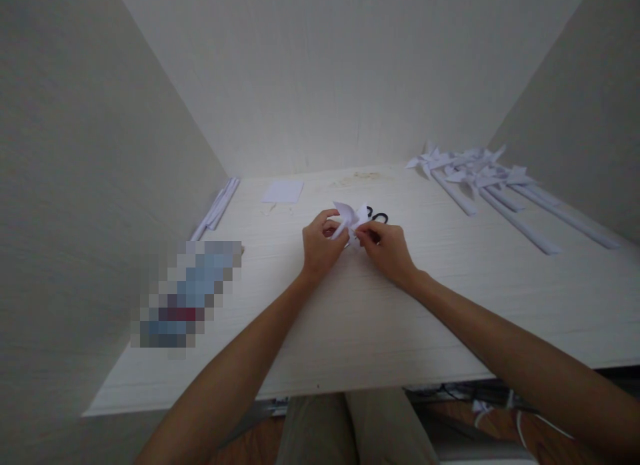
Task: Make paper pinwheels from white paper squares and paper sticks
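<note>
Right around the middle of the frame sat a small white folded paper piece (351,218), with pointed flaps sticking up and out, kinda like a pinwheel head. It was just above the pale wooden table (450,298), pinched between both hands. Its lower part was hidden behind the fingers, so I couldn't tell how the folds met at the centre.

The left hand (320,245) came in from the lower left and had thumb and fingers closed on the left side of the paper. The right hand (387,248) came from the lower right and was pinching the paper's bottom right edge, fingertips pressed together. Both hands were nearly touching each other, with the paper poking up between and above them.

Just behind the paper, partly blocked by it, were the black handles of a pair of scissors (379,217); the blades weren't visible. Further up and left lay a flat white paper square (283,191). Along the left wall were a few white rolled paper sticks (217,208). At the upper right was a bunch of finished paper pinwheels (480,178) on long sticks, lying overlapped so counting them was hard. A blurred-out blocky patch covered something at the left.
</note>
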Motion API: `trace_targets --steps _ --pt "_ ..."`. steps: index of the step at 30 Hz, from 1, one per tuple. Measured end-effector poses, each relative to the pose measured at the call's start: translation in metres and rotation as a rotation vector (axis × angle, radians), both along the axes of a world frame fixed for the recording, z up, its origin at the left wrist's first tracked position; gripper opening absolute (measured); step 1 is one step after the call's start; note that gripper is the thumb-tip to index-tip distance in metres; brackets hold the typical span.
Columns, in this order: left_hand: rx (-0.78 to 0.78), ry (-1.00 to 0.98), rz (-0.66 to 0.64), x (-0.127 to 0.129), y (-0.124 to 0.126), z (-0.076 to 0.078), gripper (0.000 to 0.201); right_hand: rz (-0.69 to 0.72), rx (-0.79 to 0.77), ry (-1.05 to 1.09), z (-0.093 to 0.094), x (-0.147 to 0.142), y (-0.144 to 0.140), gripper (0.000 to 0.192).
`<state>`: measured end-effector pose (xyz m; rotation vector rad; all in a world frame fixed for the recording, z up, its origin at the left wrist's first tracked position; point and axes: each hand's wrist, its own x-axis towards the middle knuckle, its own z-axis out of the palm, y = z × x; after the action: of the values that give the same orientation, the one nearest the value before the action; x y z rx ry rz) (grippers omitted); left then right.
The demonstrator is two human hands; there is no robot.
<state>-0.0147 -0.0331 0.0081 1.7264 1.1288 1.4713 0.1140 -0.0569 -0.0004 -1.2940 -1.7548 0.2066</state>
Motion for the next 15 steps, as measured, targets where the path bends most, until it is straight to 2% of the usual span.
trace_targets --steps 7,11,15 --pt "0.045 0.051 -0.017 -0.0003 0.0025 -0.0045 0.030 0.015 0.129 -0.220 0.0043 -0.0003 -0.0018 0.016" --pt "0.043 0.047 -0.014 -0.0012 0.0030 -0.0049 0.029 -0.032 0.024 -0.040 0.0053 -0.0004 0.0006 0.015" --pt "0.030 0.049 -0.041 -0.0018 0.0034 -0.0055 0.031 -0.019 -0.054 0.091 0.0051 0.0011 0.0031 0.013"
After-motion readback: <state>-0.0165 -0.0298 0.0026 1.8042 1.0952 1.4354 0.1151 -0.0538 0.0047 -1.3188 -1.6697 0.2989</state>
